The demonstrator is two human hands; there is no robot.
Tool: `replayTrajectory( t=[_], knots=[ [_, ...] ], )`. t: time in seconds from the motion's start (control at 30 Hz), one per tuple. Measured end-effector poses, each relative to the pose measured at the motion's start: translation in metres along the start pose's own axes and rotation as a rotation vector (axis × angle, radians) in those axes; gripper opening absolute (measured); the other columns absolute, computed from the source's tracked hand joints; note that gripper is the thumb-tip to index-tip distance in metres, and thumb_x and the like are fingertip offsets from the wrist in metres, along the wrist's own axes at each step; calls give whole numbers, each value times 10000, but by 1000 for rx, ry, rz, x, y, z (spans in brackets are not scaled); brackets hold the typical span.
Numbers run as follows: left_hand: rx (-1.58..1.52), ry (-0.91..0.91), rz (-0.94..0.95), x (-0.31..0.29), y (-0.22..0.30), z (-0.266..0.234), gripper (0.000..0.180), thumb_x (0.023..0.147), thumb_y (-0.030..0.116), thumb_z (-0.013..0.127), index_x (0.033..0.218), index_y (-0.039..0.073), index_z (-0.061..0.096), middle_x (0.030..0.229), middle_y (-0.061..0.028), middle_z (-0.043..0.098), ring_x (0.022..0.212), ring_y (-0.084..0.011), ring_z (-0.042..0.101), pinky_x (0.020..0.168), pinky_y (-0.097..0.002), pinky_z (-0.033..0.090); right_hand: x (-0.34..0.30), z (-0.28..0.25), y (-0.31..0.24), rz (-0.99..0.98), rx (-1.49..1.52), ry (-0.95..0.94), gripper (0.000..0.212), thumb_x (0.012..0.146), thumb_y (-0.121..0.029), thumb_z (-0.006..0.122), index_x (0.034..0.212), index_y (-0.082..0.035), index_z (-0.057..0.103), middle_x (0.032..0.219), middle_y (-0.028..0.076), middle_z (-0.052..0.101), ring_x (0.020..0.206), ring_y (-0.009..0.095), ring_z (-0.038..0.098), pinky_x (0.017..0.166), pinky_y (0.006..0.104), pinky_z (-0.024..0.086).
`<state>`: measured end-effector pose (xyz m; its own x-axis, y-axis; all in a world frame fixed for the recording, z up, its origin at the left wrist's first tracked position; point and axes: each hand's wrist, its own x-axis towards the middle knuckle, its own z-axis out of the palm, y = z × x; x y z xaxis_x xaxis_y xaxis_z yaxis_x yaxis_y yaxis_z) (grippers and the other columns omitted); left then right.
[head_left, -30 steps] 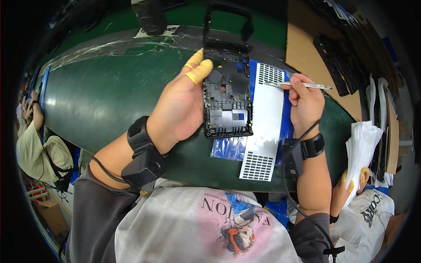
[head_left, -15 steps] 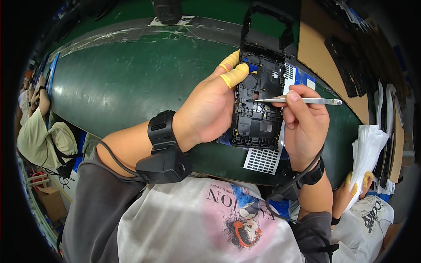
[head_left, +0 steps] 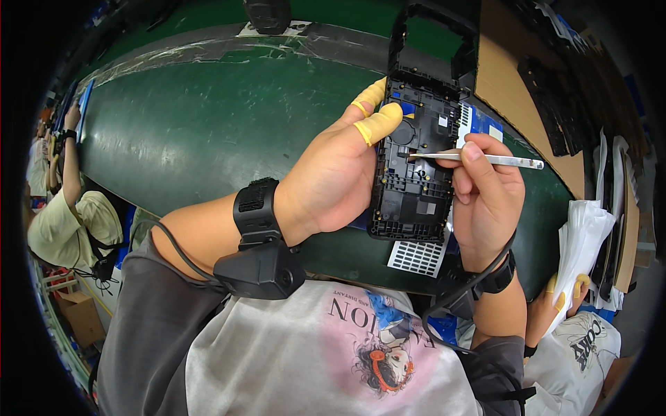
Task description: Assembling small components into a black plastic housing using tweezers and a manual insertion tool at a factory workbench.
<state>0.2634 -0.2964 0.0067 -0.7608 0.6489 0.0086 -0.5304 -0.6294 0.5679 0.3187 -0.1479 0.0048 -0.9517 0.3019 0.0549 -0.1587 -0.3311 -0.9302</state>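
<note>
A long black plastic device housing [head_left: 413,182], with an open frame at its far end, is tilted up above the green table. Gripping its left side is my left hand [head_left: 331,173], with yellow finger cots on the thumb and a finger; the other fingers are hidden behind the housing. My right hand [head_left: 488,191] pinches metal tweezers [head_left: 496,160] between thumb and fingers. The tweezers' tip meets the middle of the housing, near a small slot below a round recess. Whether the tip holds anything is too small to tell.
A white sheet of black labels [head_left: 417,258] lies on the green table [head_left: 208,132] under the housing. Cardboard [head_left: 517,90] bearing black parts stands at the right. A co-worker's hand [head_left: 579,286] is beside white sheets [head_left: 583,229]; another person [head_left: 69,215] sits at the far left.
The housing and both hands have shifted slightly to the right. The tweezers' tip stays at the housing's middle. At the far left, the other person's arm has risen.
</note>
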Motion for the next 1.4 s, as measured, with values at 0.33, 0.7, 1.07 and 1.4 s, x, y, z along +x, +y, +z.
replayTrajectory(
  t=[0.33, 0.7, 1.07, 1.4],
  knots=[
    [-12, 19, 2, 0, -1, -1, 309, 873, 146, 395, 1168, 86, 327, 1055, -57, 480, 942, -146, 504, 809, -303, 440, 1, 2, 1, 2, 37, 25, 148, 767, -44, 574, 899, 16, 543, 711, 134, 602, 495, 41, 414, 447, 142, 300],
    [-19, 7, -2, 0, -1, 1, 281, 872, 142, 394, 1145, 86, 354, 1042, -63, 496, 927, -151, 517, 797, -301, 448, 0, 3, 2, -15, 1, 50, 130, 766, -35, 572, 882, 19, 547, 708, 122, 603, 491, 34, 415, 443, 135, 297],
    [-34, 16, -10, 0, -1, -2, 309, 857, 121, 413, 1157, 78, 351, 1040, -68, 499, 932, -162, 513, 809, -312, 438, 0, 1, 4, -12, 15, 13, 135, 784, -34, 542, 902, 31, 537, 718, 146, 592, 493, 49, 420, 440, 143, 301],
    [-24, 28, -12, 0, -1, -1, 338, 856, 102, 403, 1186, 83, 329, 1062, -71, 484, 944, -168, 505, 823, -322, 426, 2, 1, 3, -6, 24, 38, 131, 770, -38, 565, 882, 27, 544, 707, 136, 601, 486, 43, 410, 434, 146, 293]
  ],
)
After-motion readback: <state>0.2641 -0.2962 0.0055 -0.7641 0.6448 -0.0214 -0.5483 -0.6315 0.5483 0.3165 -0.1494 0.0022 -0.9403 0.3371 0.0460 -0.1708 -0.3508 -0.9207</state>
